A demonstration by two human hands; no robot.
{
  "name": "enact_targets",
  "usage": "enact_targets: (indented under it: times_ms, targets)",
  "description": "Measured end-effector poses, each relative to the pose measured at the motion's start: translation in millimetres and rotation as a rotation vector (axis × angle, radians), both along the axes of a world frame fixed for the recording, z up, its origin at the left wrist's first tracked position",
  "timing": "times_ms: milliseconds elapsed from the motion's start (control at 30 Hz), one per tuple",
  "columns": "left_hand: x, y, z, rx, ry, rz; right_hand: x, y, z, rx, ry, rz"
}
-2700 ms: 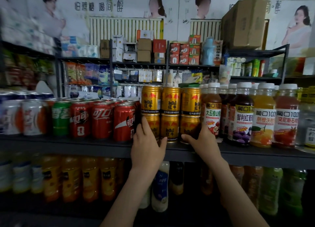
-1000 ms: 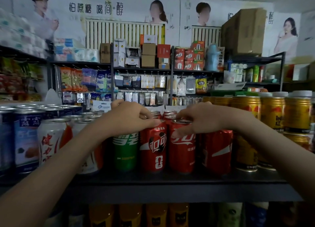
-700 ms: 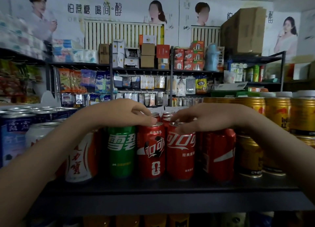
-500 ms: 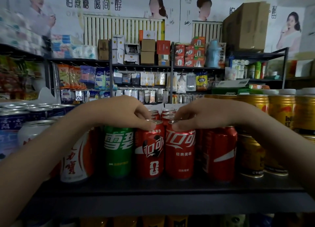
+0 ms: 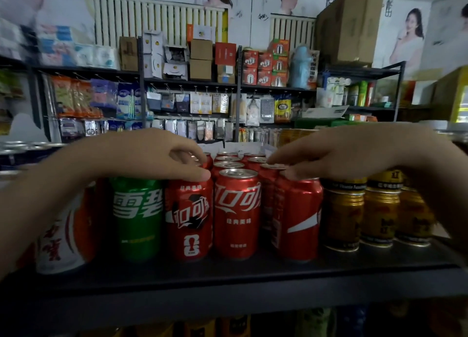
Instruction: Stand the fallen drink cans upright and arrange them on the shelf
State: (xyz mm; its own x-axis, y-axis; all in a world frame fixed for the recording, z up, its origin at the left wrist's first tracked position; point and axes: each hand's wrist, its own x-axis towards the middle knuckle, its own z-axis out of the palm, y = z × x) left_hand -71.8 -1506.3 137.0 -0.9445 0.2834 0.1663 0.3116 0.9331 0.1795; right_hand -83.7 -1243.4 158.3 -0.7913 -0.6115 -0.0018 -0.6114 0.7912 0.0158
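The left hand [image 5: 152, 157] is reaching in from the left, palm down, with its fingers curling over the top of the figure-printed cola can [image 5: 188, 217] and its thumb lying along that can's front rim, gripping it from above. The right hand [image 5: 336, 154] is coming in from the right at the same height, its fingers stretching almost straight to the left. One fingertip is touching the lid of a second-row can [image 5: 272, 167], and the thumb is hovering just over the right cola can [image 5: 298, 217]. Whether this hand is pinching anything cannot be told.

Between the two hands the middle cola can [image 5: 236, 215] is standing upright with its lid uncovered. All the front cans are standing upright on the dark shelf [image 5: 228, 273], touching side by side. A green can [image 5: 138, 210] is standing just left of the colas, and gold cans [image 5: 344, 210] are stacked to their right.

Half a second ago the fingertips were almost meeting over the two centre cans; now the hands are sitting clearly apart, each over an outer cola can.
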Motion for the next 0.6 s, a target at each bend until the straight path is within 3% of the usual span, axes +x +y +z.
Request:
enact_targets:
  times_ms: [100, 200, 600]
  targets:
    - [-2, 18, -5, -0.052, 0.087, -0.071, 2, 2, 1, 0.171, -0.038, -0.054]
    - [-3, 32, -7, -0.049, 0.075, -0.101, 0, 1, -1, 0.219, -0.021, -0.069]
    - [-9, 51, -16, -0.089, 0.096, 0.008, -10, -6, -20, -0.009, 0.172, 0.039]
